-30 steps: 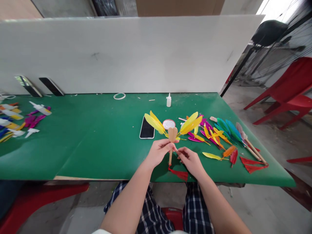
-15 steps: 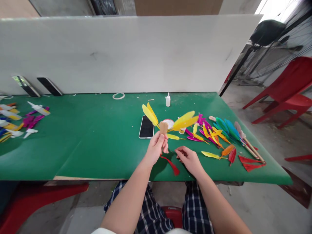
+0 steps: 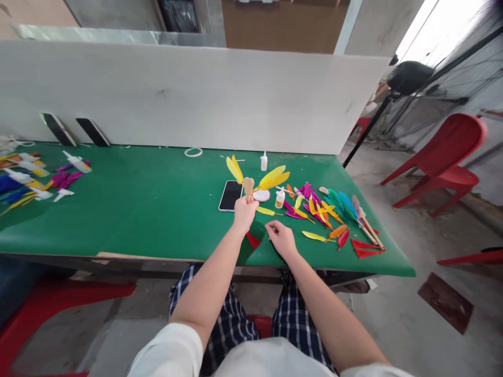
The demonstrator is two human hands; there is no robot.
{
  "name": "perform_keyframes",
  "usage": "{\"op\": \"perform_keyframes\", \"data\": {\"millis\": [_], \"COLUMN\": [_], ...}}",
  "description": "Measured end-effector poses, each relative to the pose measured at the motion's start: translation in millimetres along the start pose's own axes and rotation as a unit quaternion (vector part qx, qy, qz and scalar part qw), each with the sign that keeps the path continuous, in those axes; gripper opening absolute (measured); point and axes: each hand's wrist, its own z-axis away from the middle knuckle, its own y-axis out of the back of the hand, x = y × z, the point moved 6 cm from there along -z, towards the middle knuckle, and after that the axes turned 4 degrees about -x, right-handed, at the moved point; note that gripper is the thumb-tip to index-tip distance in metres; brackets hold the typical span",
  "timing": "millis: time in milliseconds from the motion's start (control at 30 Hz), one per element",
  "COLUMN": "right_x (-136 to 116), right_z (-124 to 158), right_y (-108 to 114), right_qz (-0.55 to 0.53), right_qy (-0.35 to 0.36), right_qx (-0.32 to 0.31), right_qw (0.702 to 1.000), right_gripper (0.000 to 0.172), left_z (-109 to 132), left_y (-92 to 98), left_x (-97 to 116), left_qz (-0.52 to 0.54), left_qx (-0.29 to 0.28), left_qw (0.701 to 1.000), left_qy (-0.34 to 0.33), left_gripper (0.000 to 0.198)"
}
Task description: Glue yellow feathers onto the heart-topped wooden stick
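Note:
My left hand (image 3: 245, 212) is closed round a flat tan wooden piece (image 3: 248, 185) with a rounded top, held up above the table. Long yellow feathers (image 3: 273, 178) fan out on both sides of it. Below the hand hangs a red tassel (image 3: 253, 241). Just to the right, low over the green table (image 3: 165, 209), my right hand (image 3: 281, 239) has its fingers curled together; whatever they may hold is too small to see. Ahead lie a loose yellow feather (image 3: 268, 211), a round white lid or dish (image 3: 261, 196) and a small glue bottle (image 3: 280, 198).
A phone (image 3: 230, 196) lies beyond my left hand. Another white bottle (image 3: 264, 161) stands near the white board (image 3: 220, 99). Coloured feathers (image 3: 320, 209) and wooden sticks (image 3: 371, 230) spread to the right. More feathers and bottles (image 3: 76, 162) lie far left. Red chairs (image 3: 451, 157) stand beyond.
The camera view has shifted, showing more of my shirt and the background. My left hand still grips the wooden piece with feathers; the right hand stays beside it with fingers curled.

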Motion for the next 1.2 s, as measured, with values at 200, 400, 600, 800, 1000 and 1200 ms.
{"op": "perform_keyframes", "data": {"millis": [200,400,600,800,1000,1200], "right_x": [-4,-5,-1,-5,-5,-4], "right_z": [1,0,-2,0,1,1], "right_y": [1,-1,-7,-5,-6,-8], "right_qz": [-0.030,-0.050,-0.054,-0.072,-0.054,-0.020], "right_qy": [0.013,0.045,0.051,0.038,0.029,0.030], "right_qx": [0.009,-0.014,-0.031,-0.030,-0.031,-0.045], "right_qw": [0.999,0.998,0.997,0.996,0.998,0.998], "right_gripper": [0.031,0.039,0.029,0.023,0.020,0.023], "left_z": [25,32,33,40,44,50], "left_y": [-26.3,-41.9,-40.9,-29.2,-13.8,-7.2], "left_x": [-6,-15,-13,-14,-35,-41], "left_qz": [0.049,0.078,0.057,-0.063,-0.074,-0.056], "left_qx": [-0.083,-0.140,-0.172,-0.172,-0.136,-0.134], "left_qw": [0.994,0.986,0.983,0.983,0.988,0.988], "left_qy": [0.044,0.041,0.022,0.006,0.027,0.052], "left_gripper": [0.036,0.047,0.045,0.032,0.032,0.035]}}
